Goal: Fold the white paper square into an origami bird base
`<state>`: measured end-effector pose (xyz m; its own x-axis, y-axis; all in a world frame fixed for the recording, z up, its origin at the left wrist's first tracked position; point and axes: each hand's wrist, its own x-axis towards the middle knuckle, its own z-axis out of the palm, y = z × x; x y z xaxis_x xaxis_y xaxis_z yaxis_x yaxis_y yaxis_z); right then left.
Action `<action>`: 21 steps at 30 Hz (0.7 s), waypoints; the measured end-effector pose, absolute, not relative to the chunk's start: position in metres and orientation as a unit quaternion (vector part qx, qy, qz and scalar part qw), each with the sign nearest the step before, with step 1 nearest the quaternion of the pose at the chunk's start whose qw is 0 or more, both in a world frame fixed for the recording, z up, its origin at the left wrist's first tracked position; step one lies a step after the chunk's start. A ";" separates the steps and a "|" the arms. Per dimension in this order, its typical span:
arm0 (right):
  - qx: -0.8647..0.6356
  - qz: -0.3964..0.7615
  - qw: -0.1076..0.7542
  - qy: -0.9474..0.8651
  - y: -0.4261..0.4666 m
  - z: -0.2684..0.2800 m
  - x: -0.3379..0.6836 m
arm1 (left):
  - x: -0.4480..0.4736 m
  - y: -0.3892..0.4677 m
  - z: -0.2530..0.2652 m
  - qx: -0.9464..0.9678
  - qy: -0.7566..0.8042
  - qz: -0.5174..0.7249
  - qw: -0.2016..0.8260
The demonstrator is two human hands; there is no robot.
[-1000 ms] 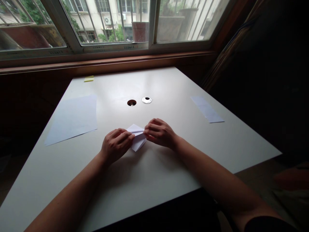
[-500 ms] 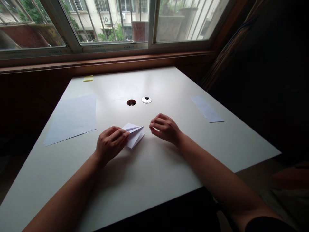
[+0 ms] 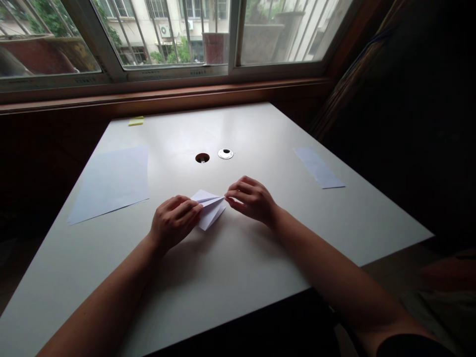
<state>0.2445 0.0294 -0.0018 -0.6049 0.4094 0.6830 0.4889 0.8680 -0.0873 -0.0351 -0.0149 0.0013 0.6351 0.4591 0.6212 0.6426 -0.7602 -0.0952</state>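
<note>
A small folded piece of white paper is held just above the middle of the white table, its flaps partly spread. My left hand pinches its left end between thumb and fingers, covering that part. On the other side, my right hand has thumb and forefinger closed on the paper's pointed right tip. The far ends of some fingers of both hands are curled out of sight.
Flat white sheets lie at the table's left, and a narrow paper strip at its right. Beyond my hands are a round cable hole and a round cover. Yellow sticky notes lie near the window.
My right hand has come slightly left and closed on the paper's tip, from which it was apart before. My left hand and the folded paper have shifted a little to the right.
</note>
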 end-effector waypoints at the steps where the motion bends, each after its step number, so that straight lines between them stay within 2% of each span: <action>1: -0.248 -0.055 0.364 -0.896 0.029 -0.002 0.243 | -0.035 -0.015 0.001 -0.891 -0.308 -0.295 0.155; 11: -0.227 -0.120 0.291 -0.922 0.023 0.001 0.235 | -0.035 -0.015 0.000 -0.895 -0.298 -0.303 0.138; 21: -0.215 -0.134 0.298 -0.920 0.020 0.000 0.225 | -0.031 -0.015 -0.001 -0.893 -0.305 -0.303 0.134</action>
<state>0.2253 0.0197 -0.0004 -0.7301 0.3167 0.6055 0.4762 0.8713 0.1184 -0.0314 -0.0149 -0.0008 0.6298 0.4630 0.6237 0.6261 -0.7778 -0.0548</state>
